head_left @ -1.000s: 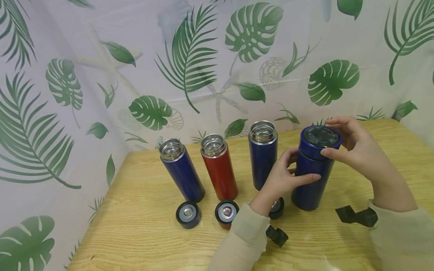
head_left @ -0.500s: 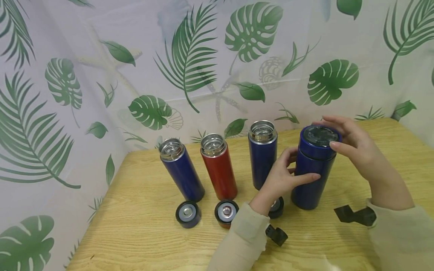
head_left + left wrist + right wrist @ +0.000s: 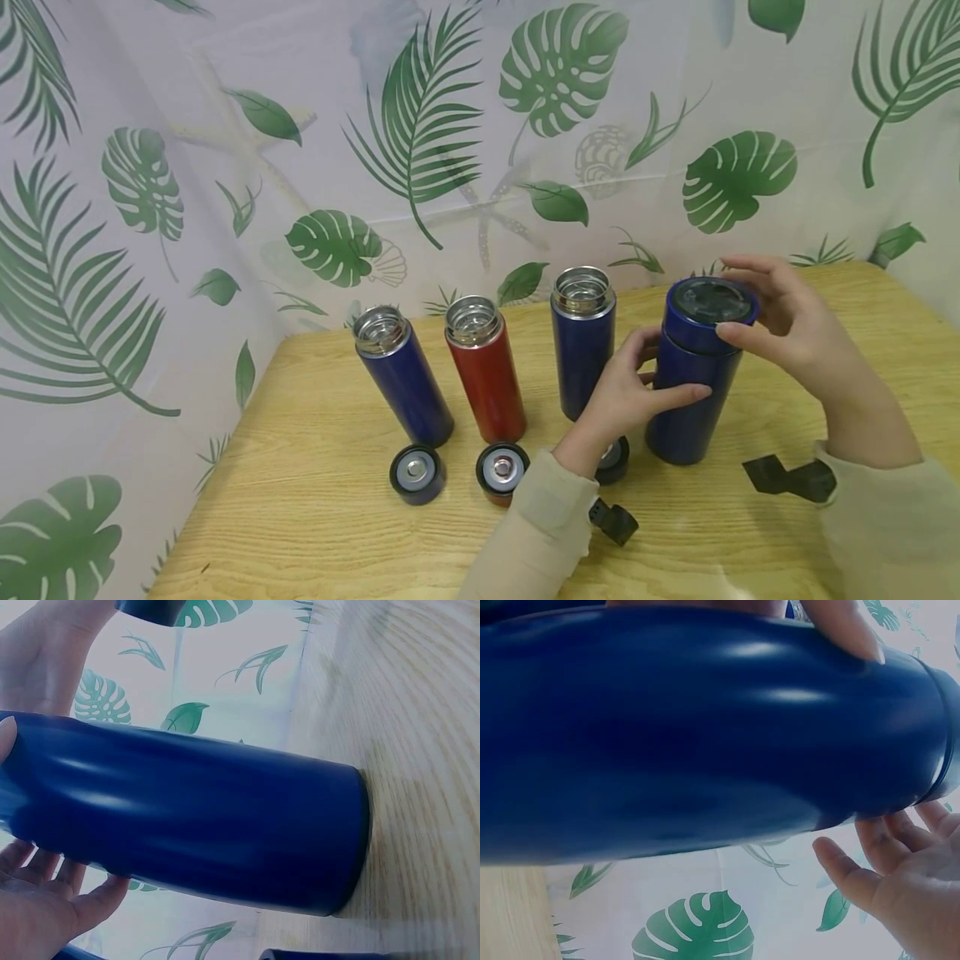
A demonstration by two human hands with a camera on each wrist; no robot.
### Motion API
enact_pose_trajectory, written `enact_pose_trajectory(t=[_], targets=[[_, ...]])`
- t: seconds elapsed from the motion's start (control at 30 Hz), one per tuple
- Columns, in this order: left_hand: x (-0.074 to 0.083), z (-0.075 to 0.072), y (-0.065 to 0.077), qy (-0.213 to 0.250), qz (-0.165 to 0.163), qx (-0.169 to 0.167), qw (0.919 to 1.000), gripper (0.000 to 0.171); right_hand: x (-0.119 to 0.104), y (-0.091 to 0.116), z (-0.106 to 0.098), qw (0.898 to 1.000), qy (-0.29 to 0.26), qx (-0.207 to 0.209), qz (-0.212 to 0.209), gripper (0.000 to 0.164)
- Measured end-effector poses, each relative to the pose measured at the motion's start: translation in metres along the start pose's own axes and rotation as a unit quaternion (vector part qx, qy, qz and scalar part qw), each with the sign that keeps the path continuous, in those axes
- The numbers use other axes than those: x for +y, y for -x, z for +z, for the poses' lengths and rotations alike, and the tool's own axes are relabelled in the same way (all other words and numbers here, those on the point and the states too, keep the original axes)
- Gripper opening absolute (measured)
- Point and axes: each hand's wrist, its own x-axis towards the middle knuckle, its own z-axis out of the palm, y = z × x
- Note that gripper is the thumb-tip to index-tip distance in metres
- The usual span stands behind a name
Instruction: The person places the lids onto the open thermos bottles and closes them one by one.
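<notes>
A large blue thermos bottle (image 3: 686, 429) stands on the table at the right, its black-topped lid (image 3: 712, 302) seated on its mouth. My left hand (image 3: 628, 385) grips the body, with the thumb across the front and fingers behind. My right hand (image 3: 795, 329) holds the lid's rim, thumb at the front and fingers round the far side. In the left wrist view, the blue body (image 3: 225, 817) meets the table at its base. The right wrist view shows the left thumb (image 3: 847, 630) on the body and the right hand's fingers (image 3: 885, 844) near the neck.
To the left stand three lidless thermos bottles: one blue (image 3: 408, 387), one red (image 3: 487, 387), one blue (image 3: 581, 358). Upturned lids (image 3: 416, 475) lie before them; my left forearm partly hides two. Black straps (image 3: 791, 479) hang at both wrists. A leaf-print cloth (image 3: 450, 167) backs the table (image 3: 315, 533).
The right thumb slid right along the lid's rim, then came back to its front; the fingers shifted with it. The left hand keeps its grip, and the bottle stays in place.
</notes>
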Motion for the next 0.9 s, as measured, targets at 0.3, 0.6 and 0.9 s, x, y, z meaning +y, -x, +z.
enact_pose_trajectory(t=[0.3, 0.6, 0.9], targets=[[0.0006, 0.0004, 0.0005, -0.003, 0.004, 0.001, 1.0, 0.059, -0.001, -0.0015, 0.0022, 0.984, 0.177, 0.023, 0.025, 0.069], [0.0003, 0.0002, -0.0001, -0.004, 0.0, 0.0, 1.0, 0.059, -0.0009, -0.0009, 0.0009, 0.997, 0.074, -0.02, 0.005, 0.057], [-0.0002, 0.0, -0.0001, -0.01, 0.003, 0.0, 0.9999, 0.059, 0.0011, 0.0024, -0.0023, 0.998, -0.008, -0.057, 0.012, 0.06]])
